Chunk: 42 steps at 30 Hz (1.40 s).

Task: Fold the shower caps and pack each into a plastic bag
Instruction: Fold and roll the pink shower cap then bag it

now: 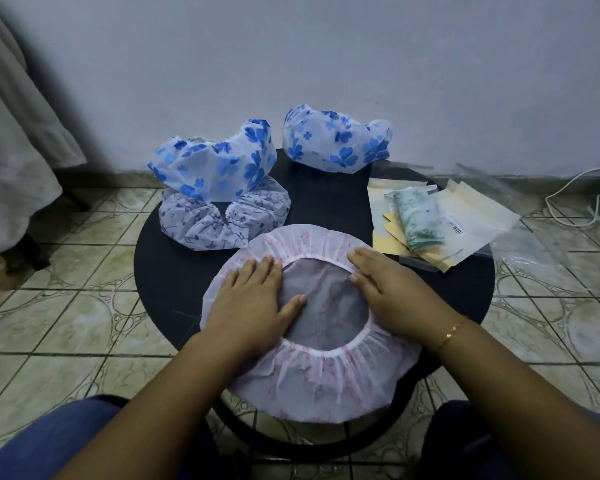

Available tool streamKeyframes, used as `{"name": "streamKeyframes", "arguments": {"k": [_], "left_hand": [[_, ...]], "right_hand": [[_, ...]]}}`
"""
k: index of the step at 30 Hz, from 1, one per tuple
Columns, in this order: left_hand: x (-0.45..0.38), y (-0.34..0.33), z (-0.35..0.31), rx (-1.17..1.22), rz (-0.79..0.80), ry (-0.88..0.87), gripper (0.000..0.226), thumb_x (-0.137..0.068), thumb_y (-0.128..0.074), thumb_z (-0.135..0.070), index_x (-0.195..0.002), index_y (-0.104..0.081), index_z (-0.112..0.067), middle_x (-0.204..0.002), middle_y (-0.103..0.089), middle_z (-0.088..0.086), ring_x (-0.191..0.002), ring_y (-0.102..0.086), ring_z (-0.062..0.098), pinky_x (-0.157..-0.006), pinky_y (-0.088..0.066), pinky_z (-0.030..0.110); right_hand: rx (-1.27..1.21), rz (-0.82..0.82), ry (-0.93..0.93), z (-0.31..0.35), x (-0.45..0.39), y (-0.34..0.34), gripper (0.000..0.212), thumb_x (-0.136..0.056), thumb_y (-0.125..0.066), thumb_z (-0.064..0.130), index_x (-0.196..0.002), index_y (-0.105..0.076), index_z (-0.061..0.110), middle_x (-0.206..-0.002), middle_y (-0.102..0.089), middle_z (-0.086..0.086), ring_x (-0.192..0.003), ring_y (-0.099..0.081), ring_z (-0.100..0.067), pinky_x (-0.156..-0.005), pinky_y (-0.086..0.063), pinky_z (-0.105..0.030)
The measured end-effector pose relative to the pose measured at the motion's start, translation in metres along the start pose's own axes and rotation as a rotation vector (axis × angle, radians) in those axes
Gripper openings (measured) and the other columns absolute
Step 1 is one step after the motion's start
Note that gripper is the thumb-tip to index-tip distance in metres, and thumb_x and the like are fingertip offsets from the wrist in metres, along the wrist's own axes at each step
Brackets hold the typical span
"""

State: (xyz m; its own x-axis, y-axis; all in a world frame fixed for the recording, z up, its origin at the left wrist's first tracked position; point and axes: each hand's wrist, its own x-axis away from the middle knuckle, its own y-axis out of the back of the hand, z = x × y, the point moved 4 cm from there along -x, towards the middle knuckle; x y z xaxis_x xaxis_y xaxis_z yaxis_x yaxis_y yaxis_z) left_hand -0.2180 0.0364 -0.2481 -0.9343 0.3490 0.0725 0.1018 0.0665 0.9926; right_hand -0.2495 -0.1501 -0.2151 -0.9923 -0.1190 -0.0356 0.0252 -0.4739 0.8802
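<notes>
A white shower cap with a pink pattern (323, 379) lies spread flat, opening up, on the near part of a round black table (174, 271). My left hand (253, 303) rests flat on its left rim, fingers apart, thumb inside the opening. My right hand (385, 292) presses flat on the right rim. Behind lie a navy-patterned cap (222, 223), with a blue-flowered cap (215, 164) on top of it, and a second blue-flowered cap (336, 140) at the back. At the right a green-patterned cap packed in a plastic bag (418, 216) lies on more bags (478, 220).
The table stands on a tiled floor (66, 323) near a pale wall. A grey cloth (11, 150) hangs at the left. A white cable (568, 202) lies on the floor at the right. My knees in blue trousers (49, 445) are at the bottom.
</notes>
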Motion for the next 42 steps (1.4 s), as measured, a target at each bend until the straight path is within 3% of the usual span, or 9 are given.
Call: {"name": "streamKeyframes", "arguments": {"k": [4, 8, 14, 20, 24, 27, 29, 34, 42], "left_hand": [[0.003, 0.017, -0.010, 0.010, -0.144, -0.090, 0.075, -0.087, -0.019, -0.067, -0.151, -0.011, -0.028, -0.159, 0.002, -0.004, -0.145, 0.011, 0.015, -0.116, 0.010, 0.037], [0.008, 0.007, -0.037, 0.147, 0.102, -0.339, 0.106, -0.053, -0.018, -0.093, -0.146, 0.003, -0.046, -0.155, 0.018, -0.014, -0.140, 0.026, 0.010, -0.114, 0.017, 0.039], [-0.003, -0.013, -0.021, -0.013, 0.210, -0.375, 0.123, -0.038, -0.020, -0.101, -0.143, 0.017, -0.047, -0.152, 0.029, -0.013, -0.137, 0.033, 0.012, -0.115, 0.016, 0.040], [-0.003, -0.006, -0.021, 0.049, 0.176, -0.349, 0.127, -0.035, -0.017, -0.103, -0.144, 0.012, -0.045, -0.153, 0.023, -0.015, -0.138, 0.027, 0.007, -0.113, 0.016, 0.034], [0.004, 0.004, -0.023, 0.128, 0.117, -0.352, 0.122, -0.039, -0.021, -0.101, -0.145, 0.006, -0.047, -0.156, 0.015, -0.015, -0.140, 0.023, 0.005, -0.113, 0.014, 0.031], [0.012, 0.013, -0.030, 0.164, 0.085, -0.360, 0.112, -0.047, -0.020, -0.099, -0.145, 0.000, -0.049, -0.156, 0.010, -0.019, -0.139, 0.017, 0.000, -0.112, 0.006, 0.029], [0.016, 0.013, -0.036, 0.203, 0.102, -0.359, 0.112, -0.046, -0.017, -0.100, -0.145, -0.002, -0.050, -0.155, 0.010, -0.022, -0.141, 0.015, 0.000, -0.114, 0.003, 0.033], [0.016, -0.002, -0.044, 0.099, 0.170, -0.342, 0.126, -0.037, -0.008, -0.101, -0.148, 0.005, -0.042, -0.152, 0.019, -0.017, -0.141, 0.018, 0.004, -0.114, 0.007, 0.035], [0.010, -0.008, -0.043, 0.060, 0.185, -0.344, 0.131, -0.035, -0.013, -0.102, -0.148, 0.008, -0.039, -0.154, 0.020, -0.015, -0.142, 0.019, 0.007, -0.114, 0.008, 0.035]], "right_hand": [[0.115, -0.046, -0.020, -0.001, 0.011, -0.004, 0.039, -0.100, -0.035, 0.014, -0.138, -0.040, 0.006, -0.146, -0.037, -0.008, -0.137, -0.027, -0.017, -0.104, -0.014, -0.013], [0.179, -0.034, -0.145, -0.009, 0.020, -0.018, 0.053, -0.102, -0.026, 0.032, -0.149, -0.015, 0.011, -0.158, -0.007, -0.005, -0.145, 0.000, -0.015, -0.116, -0.001, -0.028], [0.243, 0.137, -0.149, -0.019, 0.024, -0.030, 0.074, -0.093, -0.015, 0.059, -0.150, 0.003, 0.017, -0.158, 0.010, 0.002, -0.143, 0.013, -0.008, -0.117, 0.006, -0.033], [-0.191, 0.031, -0.126, -0.027, 0.028, -0.006, 0.060, -0.095, -0.038, 0.044, -0.149, -0.020, 0.021, -0.158, -0.007, 0.005, -0.144, -0.003, -0.005, -0.109, -0.005, -0.016], [-0.122, -0.040, -0.219, -0.036, 0.040, 0.009, 0.048, -0.097, -0.046, 0.031, -0.143, -0.037, 0.020, -0.153, -0.025, 0.002, -0.140, -0.022, -0.011, -0.105, -0.019, -0.018], [-0.059, -0.127, -0.225, -0.037, 0.047, 0.010, 0.035, -0.094, -0.050, 0.031, -0.127, -0.054, 0.017, -0.129, -0.050, 0.000, -0.124, -0.043, -0.017, -0.095, -0.032, -0.023], [0.020, -0.207, -0.256, -0.036, 0.053, 0.013, 0.022, -0.090, -0.052, 0.042, -0.094, -0.059, 0.021, -0.103, -0.053, 0.002, -0.103, -0.049, -0.019, -0.084, -0.039, -0.029], [0.152, -0.004, -0.401, -0.041, 0.057, 0.020, 0.056, -0.075, -0.048, 0.073, -0.052, -0.044, 0.022, -0.074, -0.048, 0.000, -0.080, -0.049, -0.021, -0.071, -0.039, -0.031], [-0.259, 0.276, -0.421, -0.039, 0.056, 0.017, 0.045, -0.071, -0.079, 0.034, -0.047, -0.047, 0.015, -0.034, -0.036, 0.010, -0.033, -0.033, -0.003, -0.038, -0.026, -0.013]]}}
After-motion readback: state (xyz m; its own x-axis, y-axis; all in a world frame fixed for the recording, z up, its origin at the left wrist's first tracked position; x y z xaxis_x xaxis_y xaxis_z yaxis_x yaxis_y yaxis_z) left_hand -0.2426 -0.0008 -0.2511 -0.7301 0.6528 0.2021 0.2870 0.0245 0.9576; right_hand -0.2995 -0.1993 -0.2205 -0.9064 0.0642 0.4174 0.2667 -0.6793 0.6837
